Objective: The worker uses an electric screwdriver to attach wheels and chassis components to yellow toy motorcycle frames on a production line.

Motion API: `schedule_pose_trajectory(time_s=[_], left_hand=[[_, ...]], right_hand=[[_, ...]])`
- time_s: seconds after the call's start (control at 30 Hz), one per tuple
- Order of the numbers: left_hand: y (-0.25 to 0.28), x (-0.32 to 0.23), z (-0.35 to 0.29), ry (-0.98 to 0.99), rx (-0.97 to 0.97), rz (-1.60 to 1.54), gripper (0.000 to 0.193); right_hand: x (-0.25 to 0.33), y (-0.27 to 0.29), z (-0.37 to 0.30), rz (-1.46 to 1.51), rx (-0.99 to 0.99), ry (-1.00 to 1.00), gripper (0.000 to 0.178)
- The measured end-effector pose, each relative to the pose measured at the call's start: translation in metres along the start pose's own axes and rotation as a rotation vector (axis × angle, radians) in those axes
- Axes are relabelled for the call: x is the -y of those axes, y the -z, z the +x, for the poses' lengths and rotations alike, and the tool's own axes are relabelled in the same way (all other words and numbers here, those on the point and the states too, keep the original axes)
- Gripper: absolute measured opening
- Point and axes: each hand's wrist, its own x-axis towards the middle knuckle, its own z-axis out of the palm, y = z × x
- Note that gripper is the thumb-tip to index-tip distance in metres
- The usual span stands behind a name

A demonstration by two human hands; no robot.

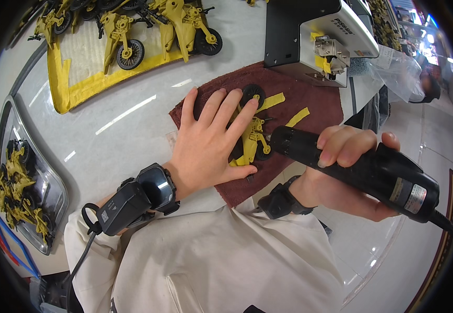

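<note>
A yellow and black toy motorcycle lies on its side on a dark red cloth. My left hand rests over it, fingers spread; its palm and fingers hide part of the toy. Wrapped in my right hand is a black corded electric screwdriver. It points left, with its front end close beside the toy; whether the tip touches cannot be made out. Two strips of yellow tape lie on the cloth just beyond the toy.
Several similar motorcycles stand in a yellow-edged tray at the far left. A metal tray at left holds more yellow pieces. A black-and-white box-shaped machine stands beyond the cloth, with a clear plastic bag to its right.
</note>
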Motion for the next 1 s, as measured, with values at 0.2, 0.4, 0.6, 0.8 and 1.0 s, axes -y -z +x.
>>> schedule_pose_trajectory(time_s=[0.2, 0.4, 0.6, 0.8, 1.0], left_hand=[[-0.0002, 0.0004, 0.0000, -0.006, -0.001, 0.001, 0.100], [-0.0003, 0.0008, 0.0000, -0.004, 0.004, 0.002, 0.100], [0.0000, 0.0005, 0.0000, -0.004, 0.000, 0.008, 0.100], [0.0000, 0.0008, -0.0001, -0.004, 0.002, 0.001, 0.100], [0.0001, 0.0001, -0.0005, 0.000, 0.002, 0.001, 0.100]], right_hand=[[0.0025, 0.0018, -0.0039, 0.108, -0.073, -0.008, 0.095], [0.0008, -0.0003, -0.0010, 0.005, -0.016, -0.017, 0.086], [-0.0002, -0.0022, -0.0011, -0.007, 0.000, -0.003, 0.084], [0.0007, -0.0004, -0.0019, -0.025, -0.005, 0.005, 0.085], [0.0017, -0.0005, -0.0025, -0.041, -0.008, 0.001, 0.086]])
